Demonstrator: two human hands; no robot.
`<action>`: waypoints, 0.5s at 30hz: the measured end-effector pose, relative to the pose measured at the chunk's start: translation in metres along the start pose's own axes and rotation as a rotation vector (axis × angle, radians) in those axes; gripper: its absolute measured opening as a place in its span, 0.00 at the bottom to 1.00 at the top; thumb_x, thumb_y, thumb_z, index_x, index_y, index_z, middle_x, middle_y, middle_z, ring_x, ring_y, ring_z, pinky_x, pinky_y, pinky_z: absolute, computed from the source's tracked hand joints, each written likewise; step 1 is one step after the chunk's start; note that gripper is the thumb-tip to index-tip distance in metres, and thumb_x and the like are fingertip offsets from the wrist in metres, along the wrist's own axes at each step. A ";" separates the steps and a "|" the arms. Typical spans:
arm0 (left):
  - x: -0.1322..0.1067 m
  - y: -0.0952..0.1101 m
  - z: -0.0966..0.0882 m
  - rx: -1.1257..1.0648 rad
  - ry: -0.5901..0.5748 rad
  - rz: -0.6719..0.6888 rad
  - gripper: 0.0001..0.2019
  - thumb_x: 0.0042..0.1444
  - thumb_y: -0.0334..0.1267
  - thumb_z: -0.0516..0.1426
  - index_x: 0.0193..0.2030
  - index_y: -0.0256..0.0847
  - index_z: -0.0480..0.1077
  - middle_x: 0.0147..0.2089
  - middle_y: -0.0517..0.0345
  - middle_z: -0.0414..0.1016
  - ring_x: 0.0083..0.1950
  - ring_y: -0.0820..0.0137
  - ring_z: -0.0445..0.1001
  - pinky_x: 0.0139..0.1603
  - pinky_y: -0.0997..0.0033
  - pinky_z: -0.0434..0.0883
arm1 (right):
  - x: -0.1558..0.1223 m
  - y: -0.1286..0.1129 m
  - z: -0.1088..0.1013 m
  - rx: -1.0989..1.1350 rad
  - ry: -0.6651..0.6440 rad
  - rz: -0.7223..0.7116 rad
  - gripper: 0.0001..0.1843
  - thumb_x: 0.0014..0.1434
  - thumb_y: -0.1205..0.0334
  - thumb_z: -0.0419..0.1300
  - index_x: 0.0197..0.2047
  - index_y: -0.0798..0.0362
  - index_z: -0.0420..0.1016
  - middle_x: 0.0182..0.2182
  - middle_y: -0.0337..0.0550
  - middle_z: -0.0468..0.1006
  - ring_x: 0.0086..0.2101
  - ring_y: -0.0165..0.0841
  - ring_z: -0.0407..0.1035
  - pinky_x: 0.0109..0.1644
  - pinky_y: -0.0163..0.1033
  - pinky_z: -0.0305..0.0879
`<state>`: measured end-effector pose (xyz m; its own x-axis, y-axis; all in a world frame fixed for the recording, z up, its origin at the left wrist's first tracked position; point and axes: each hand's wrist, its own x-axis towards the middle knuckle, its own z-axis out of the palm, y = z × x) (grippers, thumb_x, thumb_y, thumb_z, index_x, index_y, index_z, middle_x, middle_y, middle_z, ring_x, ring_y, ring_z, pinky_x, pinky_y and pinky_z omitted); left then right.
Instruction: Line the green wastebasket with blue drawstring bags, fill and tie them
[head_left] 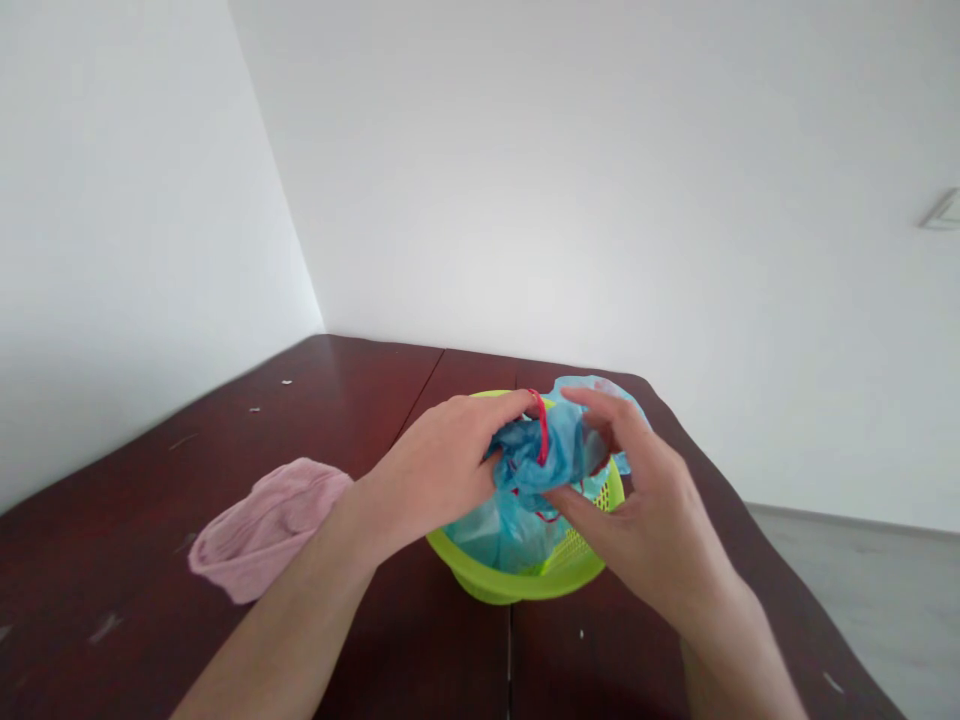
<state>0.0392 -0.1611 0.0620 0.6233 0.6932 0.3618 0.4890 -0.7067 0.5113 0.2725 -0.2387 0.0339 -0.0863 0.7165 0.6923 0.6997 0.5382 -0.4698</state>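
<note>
- Left hand [450,455]: grasping the blue plastic bag [566,445], thumb on top, back of the hand up, bunched film gathered at its fingertips. Arm comes in from the lower left.
- Right hand [656,490]: also on the bag, from the right. Thumb against the near side of the bundle, other fingers curved over and behind it, index finger raised in an arch. Can't tell how hard it grips.
- Bag: crumpled bundle between the two hands, over the green basket [517,583]. Film is thin, partly see-through.
- Red drawstring [543,430]: loops over the bundle right by the left thumb; more red shows lower down, under the bundle.
- More blue film [491,530] fills the basket below the hands, and some bulges out behind the right hand, past the rim. Can't tell whether it's all one bag.
- Basket: round, perforated wall visible at right inside, standing upright on the dark red-brown table [97,560]. Hands hide part of the rim.
- Pink cloth [274,520]: crumpled on the table left of the basket, apart from it; left forearm overlaps its right edge in view.
- Table: seams across the top, a few small pale marks.
- White walls [525,200] behind and at left; pale floor [847,580] at lower right.
</note>
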 end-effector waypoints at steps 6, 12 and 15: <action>-0.008 0.004 0.008 -0.228 0.096 -0.012 0.20 0.62 0.29 0.61 0.55 0.53 0.61 0.37 0.68 0.82 0.31 0.65 0.78 0.34 0.65 0.70 | 0.001 0.004 0.010 0.139 -0.233 0.078 0.51 0.58 0.74 0.70 0.82 0.37 0.76 0.60 0.43 0.92 0.54 0.49 0.89 0.57 0.50 0.85; -0.015 0.010 0.005 -0.231 0.058 0.091 0.24 0.70 0.34 0.63 0.68 0.53 0.63 0.53 0.57 0.87 0.45 0.59 0.89 0.46 0.58 0.83 | 0.006 0.016 0.013 0.186 -0.273 0.153 0.19 0.56 0.76 0.68 0.46 0.44 0.86 0.31 0.34 0.86 0.32 0.40 0.82 0.34 0.38 0.67; -0.016 0.008 0.003 -0.218 0.079 0.140 0.28 0.76 0.40 0.64 0.77 0.54 0.62 0.70 0.48 0.85 0.68 0.52 0.88 0.65 0.52 0.85 | 0.008 0.019 0.010 0.190 -0.256 0.194 0.13 0.58 0.75 0.65 0.40 0.46 0.81 0.31 0.34 0.84 0.33 0.38 0.81 0.35 0.38 0.65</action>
<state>0.0348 -0.1785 0.0576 0.6218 0.6060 0.4962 0.2531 -0.7550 0.6049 0.2781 -0.2176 0.0248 -0.1557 0.8882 0.4323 0.5788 0.4367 -0.6887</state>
